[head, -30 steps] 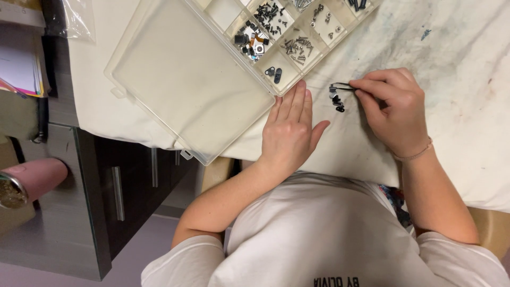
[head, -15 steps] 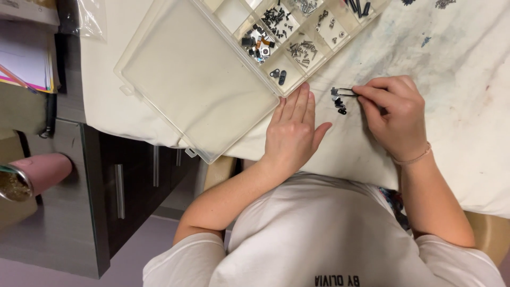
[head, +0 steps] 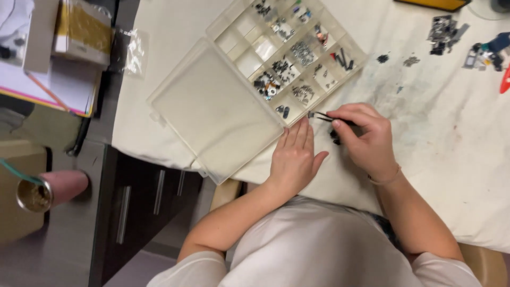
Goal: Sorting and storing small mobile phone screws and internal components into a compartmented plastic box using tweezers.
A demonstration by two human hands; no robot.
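your right hand (head: 366,135) pinches a pair of thin black tweezers (head: 326,118) between thumb and fingertips; they lie nearly level, tips pointing left toward the corner of the clear plastic compartment box (head: 289,56). a few small dark parts (head: 334,139) sit on the white cloth just under that hand, partly hidden by your fingers. the box stands open, its flat lid (head: 212,114) folded out to the left, its cells holding little clusters of dark and silvery bits, some cells bare. your left hand (head: 294,159) lies flat, palm down, fingers together, touching the cloth just beside the lid's near corner
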